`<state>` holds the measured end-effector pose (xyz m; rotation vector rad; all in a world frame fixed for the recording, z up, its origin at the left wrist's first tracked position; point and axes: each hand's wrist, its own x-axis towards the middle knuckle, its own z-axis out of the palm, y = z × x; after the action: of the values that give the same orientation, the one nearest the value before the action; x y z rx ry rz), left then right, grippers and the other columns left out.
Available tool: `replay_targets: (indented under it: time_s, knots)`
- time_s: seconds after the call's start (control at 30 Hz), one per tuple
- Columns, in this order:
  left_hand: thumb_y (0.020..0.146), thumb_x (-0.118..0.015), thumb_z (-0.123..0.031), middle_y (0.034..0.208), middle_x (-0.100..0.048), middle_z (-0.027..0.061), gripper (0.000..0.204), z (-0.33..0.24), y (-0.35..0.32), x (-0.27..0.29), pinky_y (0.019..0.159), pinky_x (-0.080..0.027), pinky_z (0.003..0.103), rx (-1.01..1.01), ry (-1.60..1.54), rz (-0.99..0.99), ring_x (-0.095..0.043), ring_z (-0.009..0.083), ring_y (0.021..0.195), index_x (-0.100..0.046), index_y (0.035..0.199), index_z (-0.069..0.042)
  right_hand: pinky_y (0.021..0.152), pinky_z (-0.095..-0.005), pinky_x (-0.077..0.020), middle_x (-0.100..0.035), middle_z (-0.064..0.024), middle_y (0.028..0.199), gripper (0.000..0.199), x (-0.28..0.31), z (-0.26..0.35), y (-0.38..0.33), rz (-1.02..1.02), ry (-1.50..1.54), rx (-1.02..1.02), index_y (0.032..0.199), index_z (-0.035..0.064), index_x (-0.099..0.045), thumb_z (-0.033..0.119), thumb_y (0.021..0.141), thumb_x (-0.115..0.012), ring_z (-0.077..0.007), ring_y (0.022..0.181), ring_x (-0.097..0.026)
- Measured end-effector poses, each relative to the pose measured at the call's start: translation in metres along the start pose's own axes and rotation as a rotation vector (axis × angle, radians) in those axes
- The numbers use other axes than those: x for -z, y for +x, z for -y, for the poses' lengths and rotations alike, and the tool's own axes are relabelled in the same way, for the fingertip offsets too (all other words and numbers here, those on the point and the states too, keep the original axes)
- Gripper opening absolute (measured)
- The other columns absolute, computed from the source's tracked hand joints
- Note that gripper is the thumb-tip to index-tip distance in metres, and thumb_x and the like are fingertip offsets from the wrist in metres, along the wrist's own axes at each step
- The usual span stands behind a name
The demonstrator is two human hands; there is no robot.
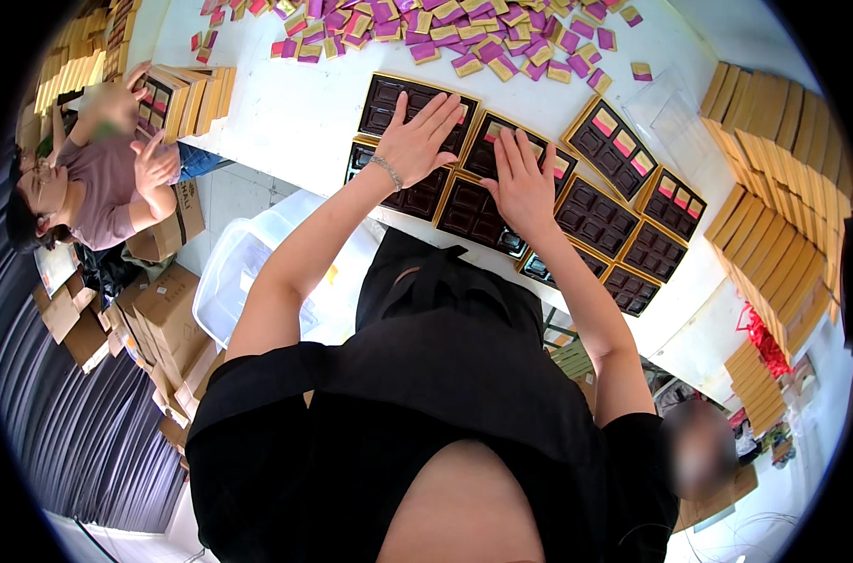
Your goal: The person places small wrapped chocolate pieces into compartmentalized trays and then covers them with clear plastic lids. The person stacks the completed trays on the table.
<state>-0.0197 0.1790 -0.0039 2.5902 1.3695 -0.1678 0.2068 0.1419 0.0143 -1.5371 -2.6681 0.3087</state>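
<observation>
Several gold-edged boxes with dark brown compartment trays lie side by side on the white table. My left hand (pixel 415 141), with a bracelet at the wrist, lies flat over the far-left box (pixel 393 98), its fingers stretched out. A pink-and-gold piece shows by its fingertips. My right hand (pixel 523 188) reaches over the middle box (pixel 487 141), fingers straight, with small pink-and-gold pieces showing around them. What lies under either palm is hidden. To the right, a tilted box (pixel 609 155) and a smaller box (pixel 672 206) each hold a row of pink-and-gold pieces. Nearer boxes (pixel 595 218) show bare compartments.
A heap of small purple-and-gold wrapped pieces (pixel 492 38) covers the table's far side. Stacked gold boxes (pixel 764 244) line the right. A clear plastic tub (pixel 243 272) stands left of me. Another person (pixel 117 188) is at the left, beside more boxes (pixel 196 98).
</observation>
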Motion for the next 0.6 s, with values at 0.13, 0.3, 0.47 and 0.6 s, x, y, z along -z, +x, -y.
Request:
replay_targets:
  time_s: [0.13, 0.3, 0.47, 0.6]
  knots:
    - [0.088, -0.047, -0.052, 0.155, -0.020, 0.0028, 0.074, 0.001, 0.004, 0.001, 0.108, -0.014, 0.062, 0.016, -0.006, 0.007, -0.018, 0.0176, 0.142, -0.027, 0.146, -0.012, 0.109, -0.0569, -0.0212, -0.044, -0.0101, 0.138, 0.065, -0.003, 0.002, -0.001, -0.044, 0.029, 0.019, 0.128, 0.0013, -0.051, 0.041, 0.079, -0.065, -0.0238, 0.132, -0.036]
    - [0.086, -0.051, -0.051, 0.153, -0.024, 0.0050, 0.075, -0.001, 0.006, 0.004, 0.108, -0.013, 0.063, 0.011, -0.060, -0.023, -0.021, 0.0204, 0.141, -0.029, 0.145, -0.009, 0.109, -0.0545, -0.0215, -0.040, -0.0109, 0.142, 0.062, -0.008, -0.007, 0.002, 0.041, 0.103, 0.020, 0.130, 0.0015, -0.049, 0.039, 0.082, -0.062, -0.0240, 0.135, -0.033]
    - [0.085, -0.054, -0.049, 0.152, -0.027, 0.0068, 0.076, -0.003, 0.008, 0.006, 0.108, -0.012, 0.063, 0.039, -0.112, -0.019, -0.021, 0.0209, 0.141, -0.031, 0.144, -0.008, 0.110, -0.0541, -0.0186, -0.035, -0.0086, 0.147, 0.071, -0.004, -0.014, 0.008, 0.065, 0.083, 0.067, 0.136, 0.0022, -0.042, 0.042, 0.081, -0.062, -0.0237, 0.138, -0.029]
    - [0.082, -0.058, -0.048, 0.152, -0.025, 0.0069, 0.080, -0.001, 0.011, 0.004, 0.108, -0.011, 0.063, 0.052, -0.145, 0.000, -0.021, 0.0224, 0.141, -0.030, 0.145, -0.007, 0.111, -0.0586, -0.0126, -0.032, -0.0087, 0.149, 0.079, -0.008, -0.019, 0.007, 0.118, 0.138, 0.074, 0.139, 0.0023, -0.037, 0.046, 0.079, -0.063, -0.0240, 0.139, -0.027]
